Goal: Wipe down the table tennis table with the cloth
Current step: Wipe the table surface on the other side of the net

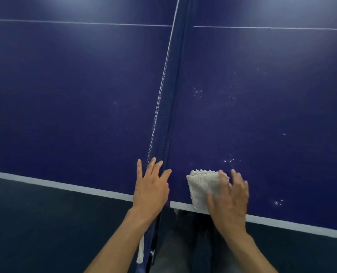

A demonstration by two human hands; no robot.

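Observation:
A dark blue table tennis table [75, 95] fills the view, with its net [164, 123] running away from me down the middle. A folded white cloth [202, 184] lies on the right half at the near white edge line. My right hand [229, 200] presses flat on the cloth with fingers spread; it looks blurred. My left hand [151, 184] rests with straight fingers on the near end of the net, just left of the cloth. White specks [230, 160] dot the right half beyond the cloth.
The table's near white edge [61, 185] runs across the lower view, with dark floor [35, 233] below it. The net post and a white strap [141, 251] hang under my left forearm. My legs stand at the table edge.

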